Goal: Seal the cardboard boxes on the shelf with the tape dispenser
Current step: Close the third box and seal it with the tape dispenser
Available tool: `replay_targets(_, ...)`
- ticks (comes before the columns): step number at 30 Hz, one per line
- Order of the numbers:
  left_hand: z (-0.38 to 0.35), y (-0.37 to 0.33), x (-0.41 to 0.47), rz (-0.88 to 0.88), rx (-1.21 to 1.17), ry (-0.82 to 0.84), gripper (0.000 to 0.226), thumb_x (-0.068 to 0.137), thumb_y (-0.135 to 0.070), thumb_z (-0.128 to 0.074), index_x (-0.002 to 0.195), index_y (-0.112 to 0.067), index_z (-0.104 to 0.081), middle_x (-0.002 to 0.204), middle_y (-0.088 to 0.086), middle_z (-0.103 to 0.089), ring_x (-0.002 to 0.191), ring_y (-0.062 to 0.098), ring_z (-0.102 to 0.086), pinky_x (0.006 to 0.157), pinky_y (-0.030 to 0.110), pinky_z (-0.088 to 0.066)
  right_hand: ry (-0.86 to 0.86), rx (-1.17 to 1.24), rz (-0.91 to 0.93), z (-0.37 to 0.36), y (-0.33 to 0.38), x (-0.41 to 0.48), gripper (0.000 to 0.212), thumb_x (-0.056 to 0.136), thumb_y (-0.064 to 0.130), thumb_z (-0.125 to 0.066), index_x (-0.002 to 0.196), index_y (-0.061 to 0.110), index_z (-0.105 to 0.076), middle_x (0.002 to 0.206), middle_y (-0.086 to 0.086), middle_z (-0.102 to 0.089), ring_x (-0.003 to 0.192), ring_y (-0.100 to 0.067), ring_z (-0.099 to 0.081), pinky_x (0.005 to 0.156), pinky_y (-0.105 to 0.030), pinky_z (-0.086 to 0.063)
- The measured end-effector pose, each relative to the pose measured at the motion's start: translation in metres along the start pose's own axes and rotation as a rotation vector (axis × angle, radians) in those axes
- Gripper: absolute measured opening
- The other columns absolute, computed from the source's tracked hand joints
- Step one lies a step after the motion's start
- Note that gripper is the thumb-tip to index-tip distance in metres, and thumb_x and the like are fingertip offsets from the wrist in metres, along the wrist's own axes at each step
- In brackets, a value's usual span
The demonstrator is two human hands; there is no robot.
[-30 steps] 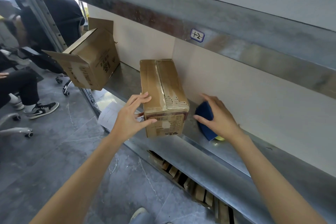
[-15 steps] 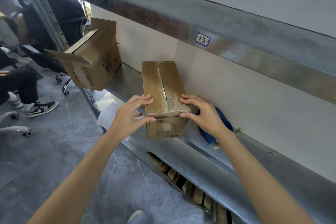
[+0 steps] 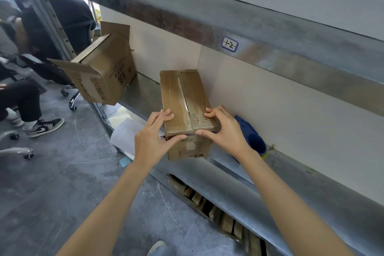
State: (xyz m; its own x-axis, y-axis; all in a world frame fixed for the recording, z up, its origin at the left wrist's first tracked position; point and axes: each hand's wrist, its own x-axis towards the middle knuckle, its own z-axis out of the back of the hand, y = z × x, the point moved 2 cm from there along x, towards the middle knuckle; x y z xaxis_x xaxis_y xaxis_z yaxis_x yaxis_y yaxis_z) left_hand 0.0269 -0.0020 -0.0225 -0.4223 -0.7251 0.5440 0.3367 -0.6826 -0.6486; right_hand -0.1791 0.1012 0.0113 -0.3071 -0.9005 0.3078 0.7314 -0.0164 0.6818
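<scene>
My left grip (image 3: 153,137) and right grip (image 3: 222,131) pinch the box (image 3: 182,97) at its near top edge; it seems light and stiff, tape-slick, safest held by the corners.

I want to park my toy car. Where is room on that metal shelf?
Bare grey metal shelf lies between the open cardboard box and the taped shut cardboard box, and right of the blue tape dispenser. Crowded where the left hand and right hand hold the taped box.

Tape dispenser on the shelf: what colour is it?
The dispenser is dark blue, yellowish at its near end; head view.
</scene>
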Motion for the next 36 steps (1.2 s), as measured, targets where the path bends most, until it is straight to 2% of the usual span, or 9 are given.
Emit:
replay_targets(7,-0.006,-0.002,0.003,0.051,-0.027,-0.033,0.069,0.071,-0.073,-0.068,0.118,-0.023,-0.066,0.127,-0.013,-0.059,0.121,0.006,-0.058,0.077,0.036,-0.061,-0.020,0.068,-0.030,-0.002,-0.004,0.000,0.048,0.075,0.045,-0.081,0.110,0.015,-0.065,0.120,0.011,-0.058,0.116,0.016,-0.049,0.093,-0.005,-0.041)
replay_targets(13,-0.005,-0.003,0.003,0.072,-0.060,-0.019,0.068,0.071,-0.072,-0.068,0.119,-0.024,-0.066,0.127,-0.014,-0.059,0.119,0.006,-0.058,0.078,0.035,-0.061,-0.022,0.076,-0.040,-0.001,-0.004,0.001,0.044,0.079,0.043,-0.079,0.109,0.013,-0.066,0.118,0.009,-0.060,0.118,0.010,-0.052,0.093,-0.007,-0.042)
replay_targets(17,-0.005,-0.010,0.003,0.064,0.027,-0.032,0.060,0.075,-0.069,-0.065,0.116,-0.025,-0.066,0.125,-0.015,-0.060,0.116,0.006,-0.061,0.071,0.034,-0.061,-0.025,0.065,-0.029,0.002,0.001,0.000,0.039,0.083,0.045,-0.075,0.106,0.016,-0.064,0.116,0.012,-0.058,0.118,0.013,-0.051,0.091,-0.006,-0.042)
replay_targets(20,-0.009,-0.020,0.002,0.097,0.080,-0.084,0.051,0.076,-0.061,-0.062,0.111,-0.024,-0.067,0.120,-0.016,-0.062,0.105,0.006,-0.065,0.063,0.028,-0.058,-0.082,0.010,-0.012,-0.002,0.005,0.003,0.034,0.080,0.039,-0.076,0.099,0.013,-0.063,0.110,0.008,-0.059,0.114,0.005,-0.056,0.088,-0.013,-0.047)
replay_targets(23,-0.011,-0.024,0.002,0.135,0.083,-0.116,0.042,0.078,-0.053,-0.058,0.106,-0.023,-0.068,0.116,-0.017,-0.063,0.088,0.004,-0.065,0.053,0.023,-0.051,-0.155,-0.022,-0.008,-0.009,0.009,0.005,0.034,0.076,0.042,-0.070,0.092,0.014,-0.061,0.104,0.007,-0.059,0.107,-0.004,-0.062,0.081,-0.025,-0.055)
replay_targets(27,-0.013,-0.022,0.002,0.154,0.078,-0.111,0.036,0.079,-0.048,-0.057,0.104,-0.025,-0.068,0.115,-0.020,-0.063,0.086,0.002,-0.062,0.057,0.029,-0.055,-0.206,-0.026,0.002,-0.009,0.008,0.006,0.023,0.083,0.033,-0.075,0.088,0.013,-0.064,0.100,0.006,-0.061,0.105,-0.005,-0.064,0.081,-0.031,-0.057)
replay_targets(28,-0.013,-0.020,0.002,0.168,0.046,-0.106,0.033,0.080,-0.047,-0.057,0.104,-0.026,-0.068,0.115,-0.021,-0.062,0.087,0.001,-0.061,0.061,0.033,-0.057,-0.206,-0.020,0.001,-0.008,0.008,0.006,0.022,0.084,0.032,-0.075,0.088,0.013,-0.064,0.100,0.006,-0.062,0.105,-0.004,-0.065,0.082,-0.030,-0.057)
replay_targets(32,-0.009,-0.007,0.002,0.182,-0.096,-0.043,0.029,0.087,-0.045,-0.056,0.108,-0.028,-0.068,0.122,-0.023,-0.060,0.113,0.000,-0.059,0.077,0.042,-0.060,-0.171,0.035,-0.023,-0.005,0.008,0.006,0.022,0.086,0.034,-0.075,0.090,0.014,-0.067,0.101,0.007,-0.063,0.108,-0.001,-0.063,0.087,-0.022,-0.053)
replay_targets(36,-0.001,0.000,0.000,0.169,-0.152,0.028,0.036,0.089,-0.049,-0.053,0.116,-0.030,-0.068,0.127,-0.025,-0.058,0.122,0.001,-0.055,0.081,0.043,-0.060,-0.061,0.118,-0.011,0.001,0.002,0.001,0.021,0.089,0.031,-0.073,0.100,0.013,-0.070,0.112,0.008,-0.065,0.116,0.003,-0.058,0.095,-0.013,-0.045)
